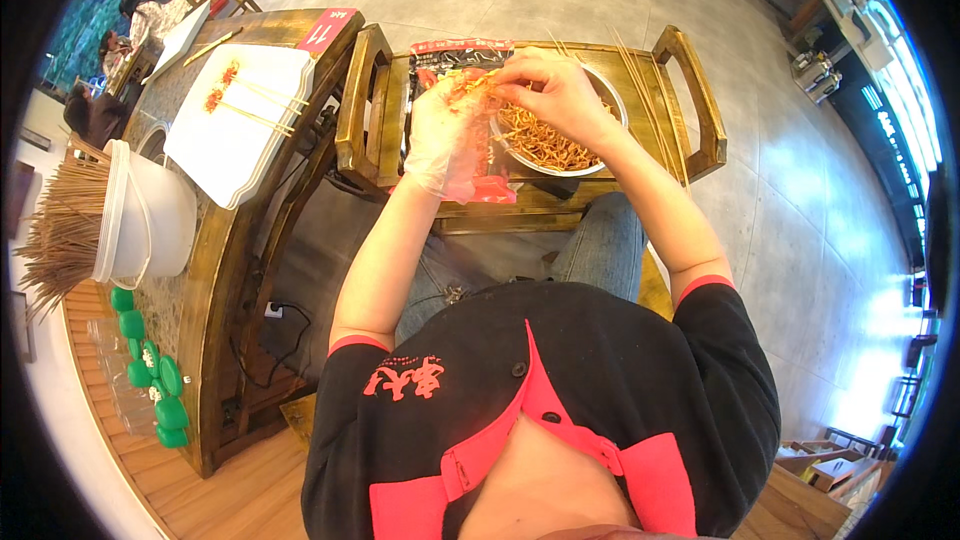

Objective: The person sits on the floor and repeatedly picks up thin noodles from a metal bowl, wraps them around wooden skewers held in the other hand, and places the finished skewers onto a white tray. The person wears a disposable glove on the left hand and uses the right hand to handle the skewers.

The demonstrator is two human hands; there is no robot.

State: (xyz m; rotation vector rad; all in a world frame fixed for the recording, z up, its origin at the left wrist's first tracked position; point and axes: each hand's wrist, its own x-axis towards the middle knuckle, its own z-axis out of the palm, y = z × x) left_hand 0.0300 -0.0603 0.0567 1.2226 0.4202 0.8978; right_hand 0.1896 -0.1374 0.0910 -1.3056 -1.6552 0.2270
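Note:
My left hand [442,124], in a clear plastic glove, is closed around a small bunch of reddish-orange food strips [469,82]. The bare fingers of my right hand [551,90] pinch at the same strips, thumb and forefinger together; whether a skewer is among them is hidden. Beneath my right hand stands a round metal bowl [574,171] of brown shredded food [551,141]. A red and black printed plastic packet [457,49] lies under my left hand. Thin wooden skewers [649,101] rest on the wooden bench [386,120], right of the bowl.
On the table [247,240] at left, a white tray [247,120] bears two skewers with red food at their tips [217,99]. Near it are a white bucket full of sticks [161,217], green-lidded containers [171,414] and a red number sign [326,30]. People [150,11] sit beyond.

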